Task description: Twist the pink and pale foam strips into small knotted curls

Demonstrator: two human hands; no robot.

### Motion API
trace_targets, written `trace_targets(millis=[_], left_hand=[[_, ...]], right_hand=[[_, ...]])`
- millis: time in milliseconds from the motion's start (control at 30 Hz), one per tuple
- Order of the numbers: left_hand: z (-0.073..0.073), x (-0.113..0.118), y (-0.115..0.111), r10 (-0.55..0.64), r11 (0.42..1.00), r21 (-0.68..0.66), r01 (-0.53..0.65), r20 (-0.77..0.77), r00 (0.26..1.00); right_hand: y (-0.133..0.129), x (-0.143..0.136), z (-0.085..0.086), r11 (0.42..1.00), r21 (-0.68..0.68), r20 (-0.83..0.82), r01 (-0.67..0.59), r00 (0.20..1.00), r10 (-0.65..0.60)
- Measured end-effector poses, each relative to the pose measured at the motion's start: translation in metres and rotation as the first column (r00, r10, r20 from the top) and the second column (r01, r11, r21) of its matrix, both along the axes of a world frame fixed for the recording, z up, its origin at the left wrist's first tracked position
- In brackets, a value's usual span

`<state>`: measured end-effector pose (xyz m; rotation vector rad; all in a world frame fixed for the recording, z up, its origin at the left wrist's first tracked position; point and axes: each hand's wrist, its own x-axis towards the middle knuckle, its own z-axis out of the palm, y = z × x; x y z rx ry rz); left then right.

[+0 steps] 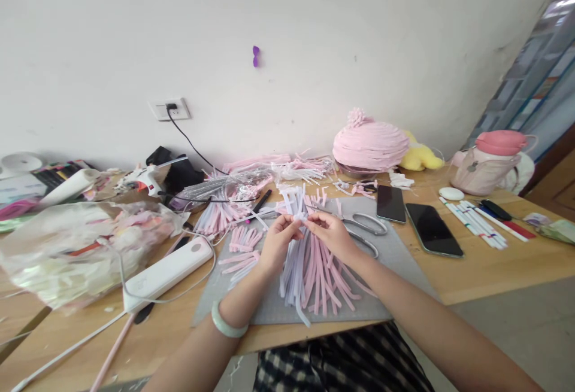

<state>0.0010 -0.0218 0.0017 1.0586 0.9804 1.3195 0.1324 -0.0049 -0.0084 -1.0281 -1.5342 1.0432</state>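
My left hand [281, 236] and my right hand [333, 235] meet over the grey cutting mat [399, 269]. Both are closed in a pinch at the gathered middle of a bundle of pale lavender pipe cleaners [294, 275], whose ends fan out above and below the fingers. Pink pipe cleaners [324, 281] spread out beside it, under my right wrist. Silver scissors [368, 224] lie to the right, partly behind my right hand. Left of my left hand are small tied bunches of pink pipe cleaners [245, 239]. My fingertips hide the exact point of the pinch.
A white power strip [168, 272], a plastic bag [90, 248] and a glue gun [150, 181] are on the left. A pink pipe-cleaner hat [371, 146] stands at the back. Two phones [433, 228], several markers [476, 224] and a pink-lidded jug [483, 167] are on the right.
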Motion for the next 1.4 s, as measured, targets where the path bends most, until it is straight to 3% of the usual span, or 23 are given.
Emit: trace_targets(millis=[233, 500, 767, 1033, 1133, 1267, 1400], left_hand=[[0.004, 0.0, -0.002, -0.023, 1.0, 0.017, 0.024, -0.061, 0.998], [-0.006, -0.01, 0.008, -0.102, 0.995, 0.007, 0.103, -0.112, 0.989], [0.001, -0.001, 0.001, -0.065, 0.992, -0.097, 0.085, 0.193, 0.979], [0.001, -0.003, 0.002, -0.073, 0.993, -0.071, 0.09, 0.213, 0.974], [0.003, -0.003, 0.002, -0.073, 0.994, -0.068, 0.088, 0.204, 0.976], [0.002, -0.001, 0.0, -0.136, 0.986, -0.069, 0.153, 0.207, 0.969], [0.003, -0.004, 0.0, -0.171, 0.985, -0.011, 0.173, 0.116, 0.978]], right_hand=[[0.0, 0.001, 0.003, 0.999, 0.038, -0.001, -0.025, 1.0, 0.025], [0.001, 0.004, 0.006, 1.0, 0.013, 0.019, -0.018, 1.0, 0.018], [-0.001, 0.002, 0.006, 0.999, -0.012, -0.021, -0.031, 0.999, 0.031], [0.006, 0.007, 0.007, 0.993, -0.115, -0.096, -0.003, 0.995, -0.008], [0.012, 0.009, 0.003, 0.998, 0.042, 0.006, 0.046, 0.999, -0.046], [0.014, 0.01, -0.002, 0.933, 0.345, 0.199, -0.099, 0.98, 0.031], [0.014, 0.01, -0.005, 0.905, 0.392, 0.271, -0.165, 0.961, 0.058]])
